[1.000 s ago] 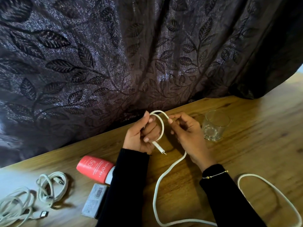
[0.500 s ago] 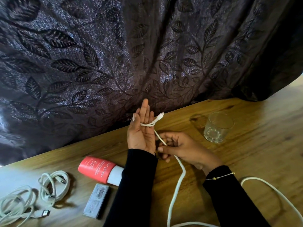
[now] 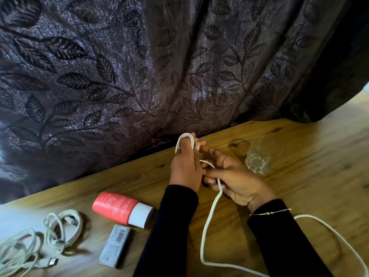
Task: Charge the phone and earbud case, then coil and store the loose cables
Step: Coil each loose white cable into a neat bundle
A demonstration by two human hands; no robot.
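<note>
Behind left hand (image 3: pixel 184 168), cable (image 3: pixel 209 214) end.

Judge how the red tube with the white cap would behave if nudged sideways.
The red tube with the white cap lies on its side on the wooden table, so it may roll. The rounded cap probably helps. It looks small, likely light.
</note>
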